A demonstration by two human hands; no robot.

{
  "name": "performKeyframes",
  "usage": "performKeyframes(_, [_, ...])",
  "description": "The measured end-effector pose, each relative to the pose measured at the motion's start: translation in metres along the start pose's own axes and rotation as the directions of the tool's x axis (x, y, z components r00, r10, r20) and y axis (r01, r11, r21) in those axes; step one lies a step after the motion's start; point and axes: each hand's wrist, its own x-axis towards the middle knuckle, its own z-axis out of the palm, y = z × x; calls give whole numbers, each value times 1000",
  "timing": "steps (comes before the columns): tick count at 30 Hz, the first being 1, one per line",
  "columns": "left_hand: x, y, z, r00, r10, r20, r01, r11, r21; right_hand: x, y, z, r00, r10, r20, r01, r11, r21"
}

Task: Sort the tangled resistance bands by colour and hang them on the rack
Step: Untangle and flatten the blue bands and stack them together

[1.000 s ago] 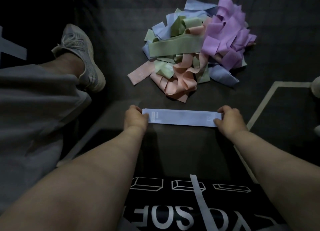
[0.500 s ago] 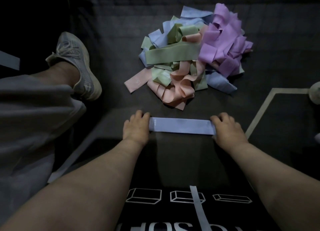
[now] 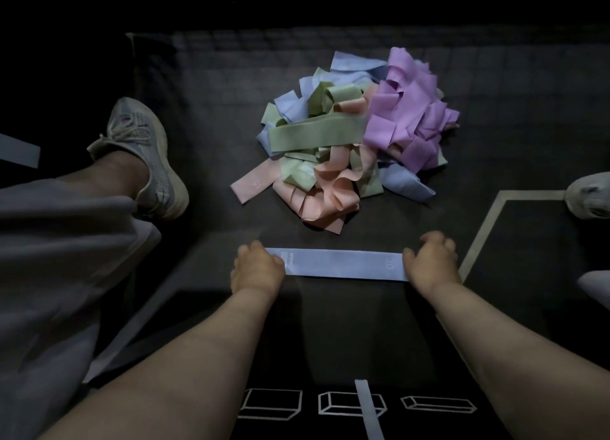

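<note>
Barely started by the look of it. The pile (image 3: 356, 142) of bands is one big knot of green, peach, purple and blue on the floor mat (image 3: 214, 109). Only one blue band (image 3: 343, 264) is out of it, lying flat on the near side of the pile and clear of it. No rack in view, so I'd say nothing's hung yet and nearly all the sorting is left to do. Both arms reach straight forward, roughly parallel, with the hands low at the mat. The left hand (image 3: 257, 269) pinches the band's left end and the right hand (image 3: 430, 261) pinches the other end, fingers curled over, with the band pulled straight between them. A shoe (image 3: 145, 155) sits well left of the pile.
</note>
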Motion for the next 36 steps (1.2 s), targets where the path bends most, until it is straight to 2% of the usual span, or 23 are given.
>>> performKeyframes(4, [-3,19,-13,992,77,-103,-80,997,-23,29,-24,-23,988,-108,-113,116,991,64])
performKeyframes(7, [-8,44,-18,979,176,-101,-184,980,-76,53,-41,-35,976,-209,-58,210,978,14])
performKeyframes(9, [-13,63,-20,960,253,-121,-266,958,-110,66,-47,-38,980,-198,-8,198,980,3])
performKeyframes(12, [-19,90,-23,927,350,-134,-368,917,-155,71,-54,-39,989,-146,-31,144,988,-61])
performKeyframes(13, [-21,99,-24,916,378,-134,-397,902,-170,69,-58,-40,985,-168,-47,168,986,-6])
performKeyframes(15, [-26,115,-30,880,454,-137,-474,854,-214,61,-71,-48,977,-193,-93,210,945,250])
performKeyframes(17, [-31,130,-38,846,513,-149,-533,800,-276,52,-89,-68,979,-162,-120,201,830,520])
performKeyframes(18, [-35,136,-43,834,531,-151,-551,781,-296,46,-100,-82,981,-157,-115,195,779,596])
performKeyframes(23, [-57,157,-80,769,634,-83,-592,657,-467,-6,-150,-154,946,-257,-196,315,596,738])
performKeyframes(27, [-81,164,-124,651,754,-88,-639,481,-600,-61,-178,-207,847,-486,-214,472,506,722])
performKeyframes(29, [-97,163,-151,547,835,-60,-615,353,-705,-88,-186,-227,798,-581,-161,489,467,737])
performKeyframes(31, [-109,165,-169,474,880,-37,-597,290,-748,-109,-190,-242,760,-645,-85,442,416,795])
performKeyframes(34, [-138,157,-191,464,883,-73,-586,244,-773,-139,-192,-260,657,-754,13,368,335,867])
performKeyframes(36, [-158,146,-205,462,884,-66,-506,202,-839,-153,-188,-270,606,-791,87,278,312,909])
